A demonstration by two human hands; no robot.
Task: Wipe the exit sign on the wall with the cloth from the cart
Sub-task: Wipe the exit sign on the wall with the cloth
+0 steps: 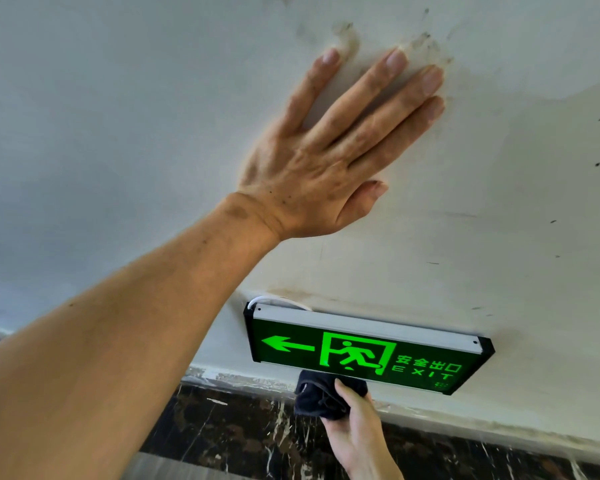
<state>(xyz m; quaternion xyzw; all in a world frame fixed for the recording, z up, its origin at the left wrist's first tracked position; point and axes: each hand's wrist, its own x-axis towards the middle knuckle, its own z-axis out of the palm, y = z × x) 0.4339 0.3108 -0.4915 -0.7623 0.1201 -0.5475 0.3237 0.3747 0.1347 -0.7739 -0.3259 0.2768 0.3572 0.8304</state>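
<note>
Left hand (312,161) spread flat on stained white wall (118,116); right hand (357,431) at six o'clock, gripping dark cloth (317,396) against lower edge of lit green exit sign (364,351).

Head camera faces the wall (499,202) closely, tilted.
</note>
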